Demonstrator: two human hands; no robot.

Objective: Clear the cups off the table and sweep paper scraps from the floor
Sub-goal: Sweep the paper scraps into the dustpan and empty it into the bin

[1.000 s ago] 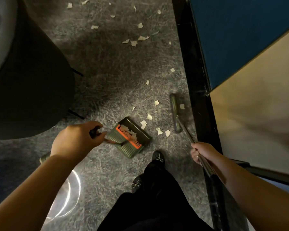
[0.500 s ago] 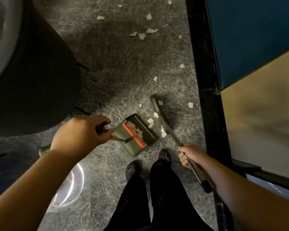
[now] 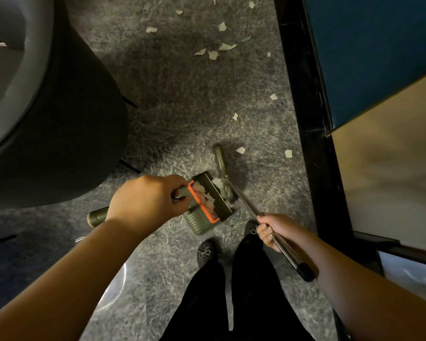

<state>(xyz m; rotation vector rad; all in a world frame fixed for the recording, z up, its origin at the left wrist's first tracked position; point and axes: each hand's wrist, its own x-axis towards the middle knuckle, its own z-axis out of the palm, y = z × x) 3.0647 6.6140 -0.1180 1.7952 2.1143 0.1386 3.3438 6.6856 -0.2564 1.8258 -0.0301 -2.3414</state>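
A green dustpan (image 3: 208,207) with an orange comb strip sits on the grey carpet, white paper scraps lying inside it. My left hand (image 3: 145,201) grips its handle. My right hand (image 3: 276,230) grips the metal pole of a broom (image 3: 246,200), whose green head (image 3: 220,161) rests at the dustpan's mouth. Loose paper scraps (image 3: 240,150) lie just beyond the broom head, and several more (image 3: 213,54) are scattered farther up the carpet.
A large dark round seat or table base (image 3: 67,124) fills the left side. A black frame (image 3: 305,114) with blue and beige panels runs along the right. My feet in black shoes (image 3: 204,252) stand just below the dustpan.
The broom head swept left from near the black frame to the dustpan's mouth, pushing scraps into the pan. My right hand moved left with the pole; the dustpan stayed in my left hand.
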